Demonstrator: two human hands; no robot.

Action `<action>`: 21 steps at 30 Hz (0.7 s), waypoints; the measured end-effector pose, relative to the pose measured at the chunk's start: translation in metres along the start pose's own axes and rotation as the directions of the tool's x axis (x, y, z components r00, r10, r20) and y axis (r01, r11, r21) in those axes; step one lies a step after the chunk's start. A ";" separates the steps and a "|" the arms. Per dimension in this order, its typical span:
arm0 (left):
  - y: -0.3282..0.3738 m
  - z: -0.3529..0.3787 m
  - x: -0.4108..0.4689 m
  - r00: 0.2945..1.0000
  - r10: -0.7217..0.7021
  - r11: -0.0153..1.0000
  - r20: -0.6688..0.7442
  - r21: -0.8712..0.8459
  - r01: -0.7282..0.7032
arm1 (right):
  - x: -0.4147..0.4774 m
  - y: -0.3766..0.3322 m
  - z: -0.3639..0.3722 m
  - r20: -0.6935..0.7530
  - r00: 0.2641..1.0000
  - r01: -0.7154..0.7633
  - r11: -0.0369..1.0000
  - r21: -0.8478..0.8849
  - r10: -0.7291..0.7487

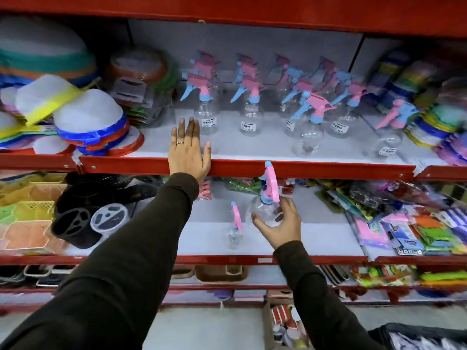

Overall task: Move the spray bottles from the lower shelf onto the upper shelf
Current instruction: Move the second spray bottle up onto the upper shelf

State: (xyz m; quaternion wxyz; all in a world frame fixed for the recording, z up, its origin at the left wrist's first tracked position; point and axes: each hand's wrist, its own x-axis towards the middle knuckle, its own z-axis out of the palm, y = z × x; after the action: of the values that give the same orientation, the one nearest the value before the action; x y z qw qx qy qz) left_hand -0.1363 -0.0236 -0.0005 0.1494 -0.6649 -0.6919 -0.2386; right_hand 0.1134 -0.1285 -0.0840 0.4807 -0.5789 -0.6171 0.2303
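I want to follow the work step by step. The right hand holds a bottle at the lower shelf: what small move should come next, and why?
Probably lift the bottle in the right hand up past the red edge and set it on the upper shelf. There is bare space at the front, right of the left hand. One more bottle stands on the lower shelf.

The colourful packets (417, 233) at the right end of the lower shelf (316, 231) are too blurry to tell, and the picture's edge cuts them off.
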 end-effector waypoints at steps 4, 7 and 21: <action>0.000 -0.001 -0.002 1.000 0.007 1.000 0.000 -0.009 -0.007 | 0.026 -0.037 -0.010 -0.066 0.990 0.129 0.991 0.025 -0.127; 0.000 -0.001 -0.001 1.000 0.008 1.000 0.003 -0.018 -0.008 | 0.053 -0.066 -0.017 -0.124 0.974 0.198 0.979 0.054 -0.191; -0.002 -0.001 0.000 1.000 0.011 1.000 0.002 -0.027 -0.011 | 0.151 -0.090 0.011 -0.051 0.996 0.074 0.996 0.041 -0.072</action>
State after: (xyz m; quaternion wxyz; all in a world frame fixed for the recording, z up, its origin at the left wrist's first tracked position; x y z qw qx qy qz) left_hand -0.1382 -0.0238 -0.0002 0.1409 -0.6709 -0.6851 -0.2462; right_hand 0.0793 -0.0042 0.0364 0.5163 -0.5511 -0.6206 0.2111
